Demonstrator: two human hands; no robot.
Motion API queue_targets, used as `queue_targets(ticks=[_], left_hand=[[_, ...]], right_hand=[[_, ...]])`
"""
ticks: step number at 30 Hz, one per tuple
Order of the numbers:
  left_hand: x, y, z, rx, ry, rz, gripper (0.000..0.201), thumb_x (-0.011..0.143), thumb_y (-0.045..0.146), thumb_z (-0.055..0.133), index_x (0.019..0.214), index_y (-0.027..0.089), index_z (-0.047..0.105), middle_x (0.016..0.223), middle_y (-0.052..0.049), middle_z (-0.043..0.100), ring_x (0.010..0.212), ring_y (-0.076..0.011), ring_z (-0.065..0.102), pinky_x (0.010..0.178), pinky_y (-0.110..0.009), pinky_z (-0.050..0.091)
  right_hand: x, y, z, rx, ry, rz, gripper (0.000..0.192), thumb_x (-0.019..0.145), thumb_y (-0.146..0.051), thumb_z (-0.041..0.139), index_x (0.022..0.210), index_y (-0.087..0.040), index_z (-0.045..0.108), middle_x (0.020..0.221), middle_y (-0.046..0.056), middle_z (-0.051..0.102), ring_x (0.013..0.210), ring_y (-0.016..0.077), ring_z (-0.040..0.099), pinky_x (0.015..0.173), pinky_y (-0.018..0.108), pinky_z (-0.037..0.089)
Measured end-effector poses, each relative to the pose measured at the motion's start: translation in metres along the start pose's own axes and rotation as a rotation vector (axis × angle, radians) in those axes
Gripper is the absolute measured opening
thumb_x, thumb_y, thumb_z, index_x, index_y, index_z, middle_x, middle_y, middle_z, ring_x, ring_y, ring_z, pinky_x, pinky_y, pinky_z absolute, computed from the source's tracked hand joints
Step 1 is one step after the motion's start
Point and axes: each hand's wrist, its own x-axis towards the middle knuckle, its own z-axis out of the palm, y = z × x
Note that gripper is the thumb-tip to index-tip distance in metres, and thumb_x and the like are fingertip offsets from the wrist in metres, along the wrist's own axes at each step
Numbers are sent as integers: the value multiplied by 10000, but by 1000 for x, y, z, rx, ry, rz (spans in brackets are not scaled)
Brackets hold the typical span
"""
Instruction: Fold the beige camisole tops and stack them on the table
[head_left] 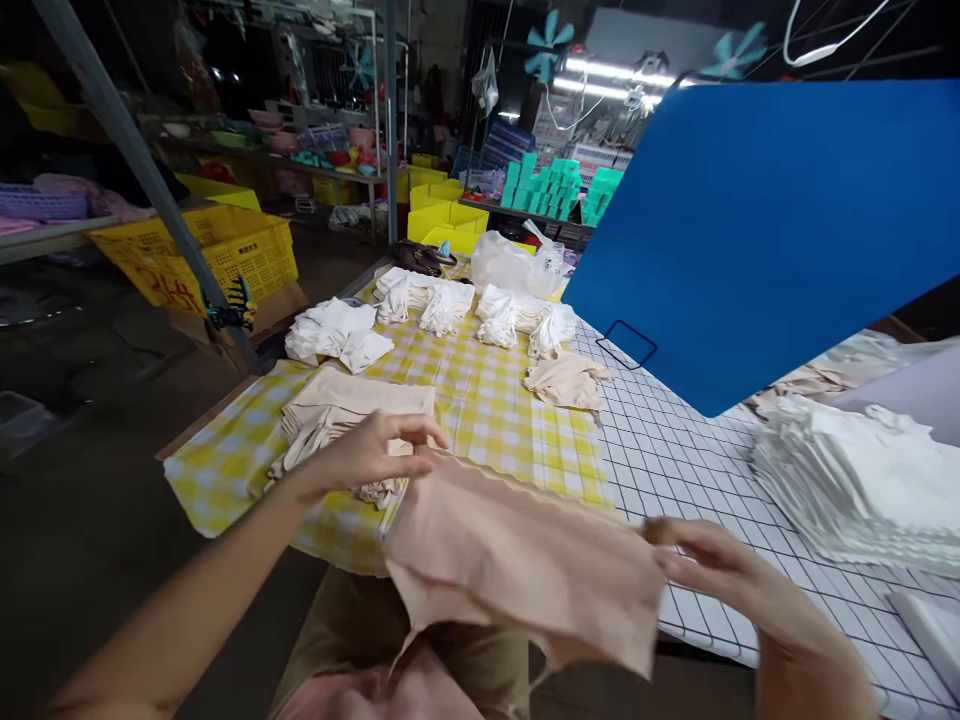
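A beige stretchy garment (525, 550) hangs between my two hands over the near table edge and my lap. It is blurred, so its exact kind is unclear. My left hand (382, 450) pinches its upper left corner, thumb and fingers closed. On the other side my right hand (697, 555) grips the upper right corner, somewhat smeared by motion. Close behind my left hand lies a stack of folded beige garments (352, 400), partly hidden by that hand. One crumpled beige piece (568, 378) rests farther back on the yellow checked cloth (480, 400).
White folded stacks (424, 298) and a loose white pile (334, 328) lie toward the back. A large blue panel (772, 230) leans above the grid-patterned surface (645, 450). White garments (862, 480) are piled at right. A metal post (150, 170) and yellow crate (217, 260) stand left.
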Motion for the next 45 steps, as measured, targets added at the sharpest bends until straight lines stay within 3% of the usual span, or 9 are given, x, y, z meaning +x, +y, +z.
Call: queue_targets(ticks=[2,7,17,22,27,31,38,42,45], left_hand=[[17,-38,28,91,-44,-111,230,786,286,538,968,174,622,774,-12,640,729,-142,586,680,-226,434],[51,-104,76,347,-127,-203,268,782,199,458,1005,167,603,703,-15,618,641,-143,563,599,-207,403],[100,-141,86,464,16,-138,416,741,21,420,1126,145,520,1149,-96,506,997,-183,547,877,-300,441],[99,-139,105,615,180,-219,584,758,14,430,1324,137,359,1400,-165,303,1266,-270,343,1009,-408,344],[76,-133,136,613,-92,-139,534,873,343,447,1375,227,309,1480,-78,229,1366,-278,134,1101,-505,126],[53,-135,137,643,-177,-188,560,898,417,371,1403,206,253,1496,-93,153,1376,-265,85,1100,-509,95],[40,-120,147,692,-171,-182,624,856,443,448,1384,151,293,1484,-150,160,1375,-279,77,1099,-502,90],[56,-97,176,630,-213,-27,607,863,445,440,1385,176,287,1479,-129,201,1373,-254,121,1106,-477,101],[73,-77,201,579,-288,31,622,857,455,448,1390,185,275,1487,-130,172,1375,-266,100,1096,-509,90]], right_hand=[[29,18,17,34,-124,110,313,805,-477,509,665,-199,527,673,13,506,630,146,470,569,274,398],[74,73,45,-59,15,227,288,718,-414,559,607,-203,398,583,-37,403,551,112,350,501,244,303],[133,102,30,-272,336,244,201,673,-234,451,856,-201,526,659,-8,494,604,155,471,584,283,397],[141,107,58,-433,542,275,451,741,-194,424,1185,-166,492,1165,153,483,995,279,500,820,416,394],[125,113,99,-705,401,155,461,897,-338,296,1333,-224,392,1424,86,349,1285,284,302,996,469,273],[101,132,97,-738,344,276,487,910,-381,243,1368,-253,347,1458,42,309,1353,246,192,1047,494,181],[35,103,108,-416,631,307,441,853,-461,327,1015,-154,598,1046,140,629,971,268,567,799,388,432],[-8,83,154,-55,287,427,440,848,-488,349,613,-187,567,548,40,592,538,177,549,523,265,408],[-20,92,183,40,313,502,372,741,-538,480,684,-195,615,701,77,656,704,235,607,638,305,452]])
